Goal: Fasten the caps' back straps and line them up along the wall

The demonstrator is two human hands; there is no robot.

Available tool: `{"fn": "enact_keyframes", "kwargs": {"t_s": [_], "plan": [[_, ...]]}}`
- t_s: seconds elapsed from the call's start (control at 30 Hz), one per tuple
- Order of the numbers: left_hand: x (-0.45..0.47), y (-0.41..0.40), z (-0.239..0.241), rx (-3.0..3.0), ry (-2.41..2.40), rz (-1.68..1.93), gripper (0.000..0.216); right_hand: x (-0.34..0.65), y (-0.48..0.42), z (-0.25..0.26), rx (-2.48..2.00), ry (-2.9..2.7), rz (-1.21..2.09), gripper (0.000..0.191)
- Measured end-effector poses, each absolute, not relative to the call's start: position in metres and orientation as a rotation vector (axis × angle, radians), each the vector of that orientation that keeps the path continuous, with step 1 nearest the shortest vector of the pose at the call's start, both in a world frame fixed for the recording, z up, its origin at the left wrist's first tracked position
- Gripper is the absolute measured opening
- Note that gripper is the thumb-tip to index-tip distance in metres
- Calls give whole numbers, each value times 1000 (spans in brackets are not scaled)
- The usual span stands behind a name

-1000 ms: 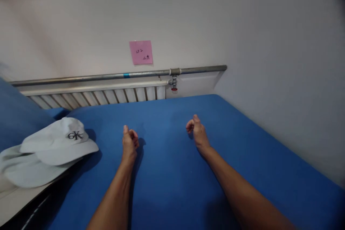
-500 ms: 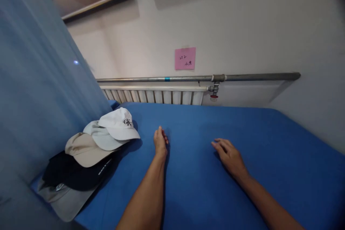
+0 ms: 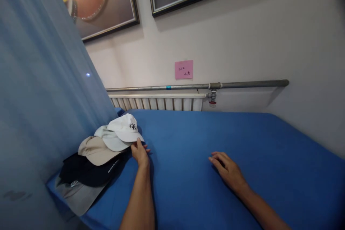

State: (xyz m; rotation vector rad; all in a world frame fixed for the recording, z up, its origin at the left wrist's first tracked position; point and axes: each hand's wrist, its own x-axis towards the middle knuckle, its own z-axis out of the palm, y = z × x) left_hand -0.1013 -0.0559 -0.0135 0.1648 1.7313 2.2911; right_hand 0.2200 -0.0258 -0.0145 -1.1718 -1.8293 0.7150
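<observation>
A row of overlapping baseball caps lies on the left side of the blue-covered bed (image 3: 183, 187). Topmost and farthest back is the white cap (image 3: 122, 125) with black "CK" lettering. My left hand (image 3: 140, 153) is at the front edge of its brim, thumb against the brim and the other fingers partly hidden. Below it lie a pale cap (image 3: 114, 142), a beige cap (image 3: 97, 151), a black cap (image 3: 88, 172) with small white lettering and a grey cap (image 3: 83, 197). My right hand (image 3: 228, 170) rests over the blue cover with loosely bent fingers, thumb apart, holding nothing.
A blue curtain (image 3: 59, 90) hangs along the left, close to the caps. Behind the bed are a white radiator (image 3: 161, 104), a metal pipe (image 3: 248, 84) and a red-handled valve (image 3: 212, 103). A pink note (image 3: 184, 69) and framed pictures are on the wall.
My left hand has moved left from the bare cover to the white cap's brim. My right hand stays nearly in place. The view has tilted up slightly.
</observation>
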Motion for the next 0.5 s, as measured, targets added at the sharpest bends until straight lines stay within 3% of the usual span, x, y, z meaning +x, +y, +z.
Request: {"fn": "enact_keyframes", "kwargs": {"t_s": [0.3, 0.5], "plan": [[-93, -49, -1, 367, 1438, 2263, 16, 222, -32, -13, -1166, -1777, 782, 31], [-62, -48, 4, 615, 1081, 1952, 20, 226, -26, -11, -1217, -1532, 1034, 23]]}}
